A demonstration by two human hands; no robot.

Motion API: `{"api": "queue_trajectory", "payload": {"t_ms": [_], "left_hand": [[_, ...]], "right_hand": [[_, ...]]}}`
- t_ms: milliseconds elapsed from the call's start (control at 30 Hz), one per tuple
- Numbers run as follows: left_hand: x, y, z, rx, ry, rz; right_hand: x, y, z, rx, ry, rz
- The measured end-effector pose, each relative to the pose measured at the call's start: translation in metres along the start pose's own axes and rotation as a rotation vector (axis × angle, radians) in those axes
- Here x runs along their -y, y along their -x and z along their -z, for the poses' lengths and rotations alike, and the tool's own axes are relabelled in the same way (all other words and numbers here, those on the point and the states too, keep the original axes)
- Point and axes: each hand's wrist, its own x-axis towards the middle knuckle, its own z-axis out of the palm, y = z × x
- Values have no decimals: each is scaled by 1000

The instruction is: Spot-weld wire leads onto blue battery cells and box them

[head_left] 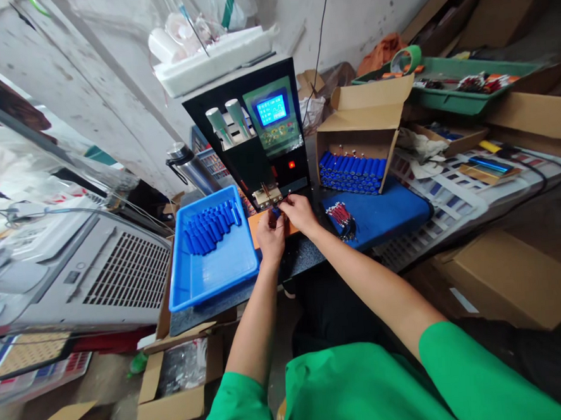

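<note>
My left hand (270, 237) is closed round a blue cylindrical battery cell (276, 212), most of it hidden by the fingers. The cell is just below the electrode tips (265, 190) of a black spot welder (249, 167) with a lit blue screen. My right hand (300, 212) pinches beside the cell's upper end; what is between those fingertips is too small to make out. Under both hands lies an orange board (258, 221). Red and black wire leads (340, 214) lie in a bundle right of my right forearm.
A blue tray (218, 278) holding blue cells stands on the left. On the right, an open cardboard box (360, 109) contains stacked cells with leads. Behind are a steel flask (193, 167) and a green tray (464, 100). A foam lid (214, 60) with items tops the welder.
</note>
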Motion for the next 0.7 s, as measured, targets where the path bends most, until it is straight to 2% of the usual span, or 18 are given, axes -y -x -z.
{"api": "queue_trajectory", "payload": {"t_ms": [533, 700], "left_hand": [[2, 1, -2, -12, 29, -16], [4, 2, -3, -9, 48, -20]], "right_hand": [[-5, -1, 1, 16, -13, 23], [-13, 3, 7, 84, -57, 45]]}}
